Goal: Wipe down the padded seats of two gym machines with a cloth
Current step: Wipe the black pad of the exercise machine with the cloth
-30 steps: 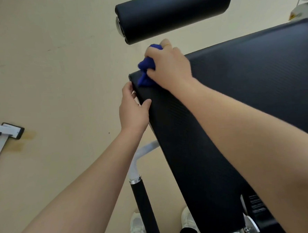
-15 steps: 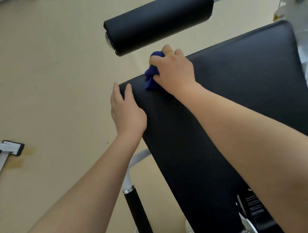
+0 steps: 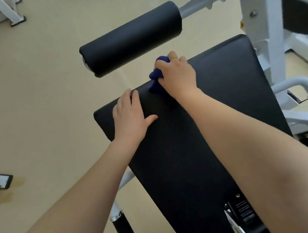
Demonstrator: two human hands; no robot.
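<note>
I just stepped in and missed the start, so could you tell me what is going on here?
A person is wiping the black padded seat of a gym machine. The right hand grips a bunched blue cloth and presses it on the seat near its far edge. The left hand rests flat on the pad beside it, fingers straight. A black roller pad sits just beyond the seat.

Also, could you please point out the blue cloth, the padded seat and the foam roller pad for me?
blue cloth [image 3: 155, 80]: head view, on the bunched part left of the gripping fingers.
padded seat [image 3: 179, 159]: head view, on bare black surface between the forearms.
foam roller pad [image 3: 132, 38]: head view, on the cylinder's middle.
</note>
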